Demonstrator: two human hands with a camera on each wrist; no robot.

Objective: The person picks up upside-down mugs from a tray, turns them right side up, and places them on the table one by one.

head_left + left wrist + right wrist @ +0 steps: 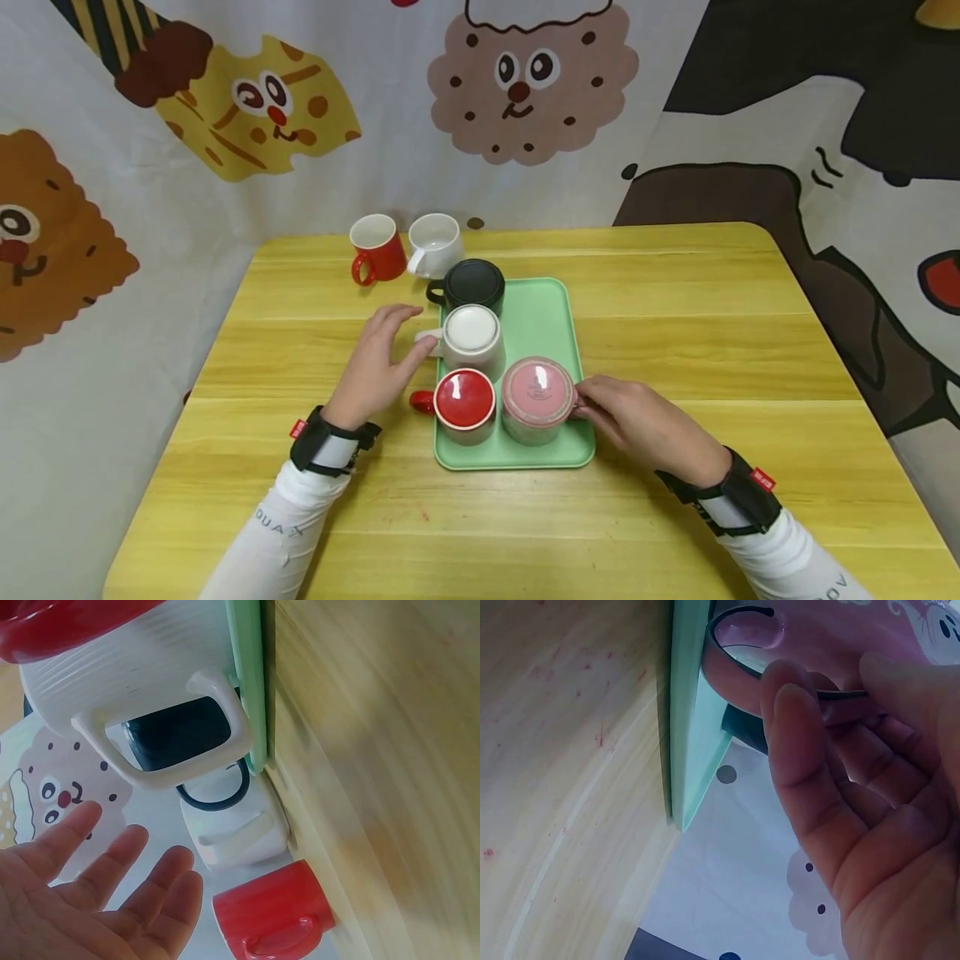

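On a green tray (536, 321) several mugs stand upside down. My right hand (648, 425) pinches the handle of the pink mug (538, 400) at the tray's front right; the right wrist view shows thumb and fingers at that handle (739, 679). Spread fingers mark my left hand (375, 367), beside the handle of the white mug (472, 337). In the left wrist view the fingers (161, 889) stay apart from this handle (161, 778), and the thumb is out of sight. A red-bottomed mug (465, 402) sits in front, a black mug (474, 283) behind.
Behind the tray's left corner, a red mug (378, 250) and another white mug (437, 243) stand upright on the wooden table (697, 325). A cartoon-printed cloth (390, 100) hangs along the table's back edge.
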